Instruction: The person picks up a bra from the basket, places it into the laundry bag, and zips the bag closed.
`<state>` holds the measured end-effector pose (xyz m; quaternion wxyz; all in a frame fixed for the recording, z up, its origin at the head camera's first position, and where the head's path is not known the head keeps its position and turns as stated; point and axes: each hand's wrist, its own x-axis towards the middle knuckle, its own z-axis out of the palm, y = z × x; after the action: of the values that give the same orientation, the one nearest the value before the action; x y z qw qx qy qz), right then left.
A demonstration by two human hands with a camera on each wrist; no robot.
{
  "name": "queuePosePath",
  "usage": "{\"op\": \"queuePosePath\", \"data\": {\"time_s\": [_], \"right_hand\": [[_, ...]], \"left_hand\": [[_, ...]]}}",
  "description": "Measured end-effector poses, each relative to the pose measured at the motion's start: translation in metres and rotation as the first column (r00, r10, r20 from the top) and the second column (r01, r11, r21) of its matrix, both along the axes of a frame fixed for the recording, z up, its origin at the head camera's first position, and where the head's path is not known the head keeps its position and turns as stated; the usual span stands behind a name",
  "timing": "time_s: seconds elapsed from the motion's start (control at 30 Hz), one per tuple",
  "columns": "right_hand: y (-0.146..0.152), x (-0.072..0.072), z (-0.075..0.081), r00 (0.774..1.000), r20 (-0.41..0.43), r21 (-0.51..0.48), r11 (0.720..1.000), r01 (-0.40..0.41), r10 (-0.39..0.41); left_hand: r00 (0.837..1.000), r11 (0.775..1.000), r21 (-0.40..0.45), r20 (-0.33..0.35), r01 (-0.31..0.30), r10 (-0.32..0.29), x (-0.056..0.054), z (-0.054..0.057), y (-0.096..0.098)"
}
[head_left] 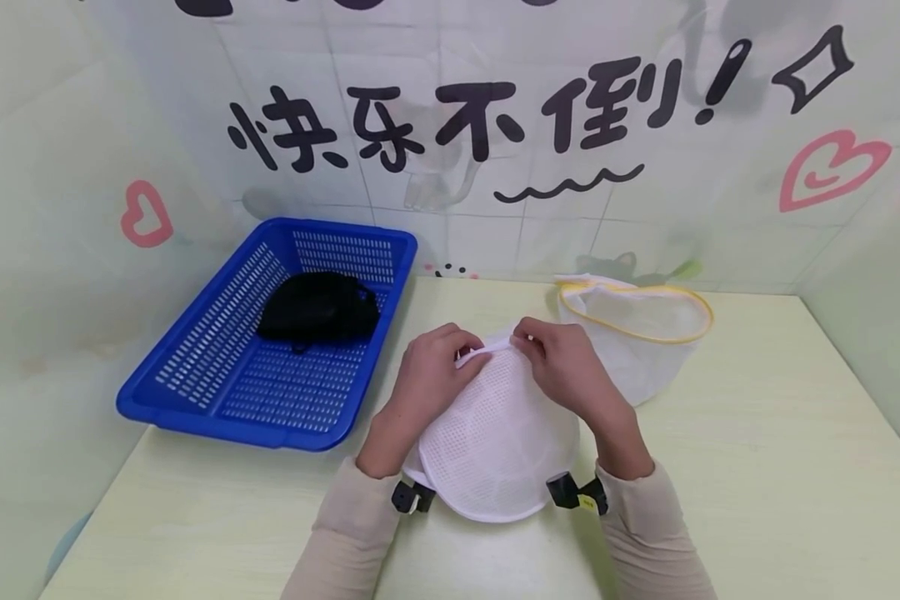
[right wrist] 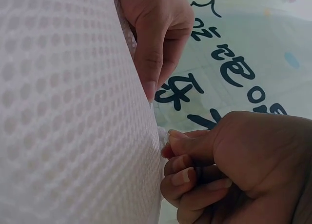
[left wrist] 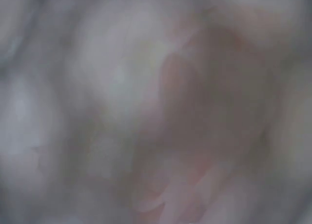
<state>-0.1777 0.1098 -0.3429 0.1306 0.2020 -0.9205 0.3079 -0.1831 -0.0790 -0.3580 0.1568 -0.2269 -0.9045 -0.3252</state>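
A white mesh laundry bag (head_left: 495, 442) with a rounded, piped lower edge stands over the table between the forearms. My left hand (head_left: 437, 367) pinches its top edge between thumb and fingers. A short way to the right, my right hand (head_left: 562, 362) pinches the same edge; in the right wrist view its thumb and forefinger hold a small bit at the rim, too small to make out. That view shows the mesh (right wrist: 73, 107) close up, with the left hand (right wrist: 158, 33) gripping the edge above. The left wrist view is too blurred to read.
A blue plastic basket (head_left: 360, 392) stands at the left with a black pouch-like item (head_left: 318, 308) inside. Behind the right hand, a second white bag with a yellow rim (head_left: 645, 362) stands with its mouth open. A printed wall sheet (head_left: 450, 183) closes off the table's back.
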Motion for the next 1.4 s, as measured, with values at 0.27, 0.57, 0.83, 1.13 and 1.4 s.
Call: {"op": "queuePosePath", "data": {"time_s": [0.27,0.57,0.83,1.13,1.4], "right_hand": [[0.007,-0.002,0.002,1.000,0.017,-0.031,0.999,-0.015,0.016],[0.016,-0.004,0.003,1.000,0.009,-0.034,0.999,0.011,-0.010],[0.019,-0.004,0.003,0.999,0.031,-0.034,0.999,0.012,-0.011],[0.021,-0.002,0.005,0.997,0.068,-0.030,0.999,0.024,-0.022],[0.024,-0.002,0.007,0.996,0.082,-0.021,0.999,0.028,-0.026]], "left_hand": [[0.998,0.988,0.143,-0.032,0.061,-0.057,-0.003,-0.001,-0.003],[0.998,0.975,0.214,-0.031,0.052,-0.046,-0.006,-0.002,-0.007],[0.998,0.975,0.217,-0.020,0.058,-0.055,-0.005,-0.001,-0.007],[0.998,0.968,0.243,-0.040,0.057,-0.049,-0.006,-0.002,-0.011],[0.998,0.966,0.251,-0.021,0.058,-0.055,-0.005,0.000,-0.010]]}}
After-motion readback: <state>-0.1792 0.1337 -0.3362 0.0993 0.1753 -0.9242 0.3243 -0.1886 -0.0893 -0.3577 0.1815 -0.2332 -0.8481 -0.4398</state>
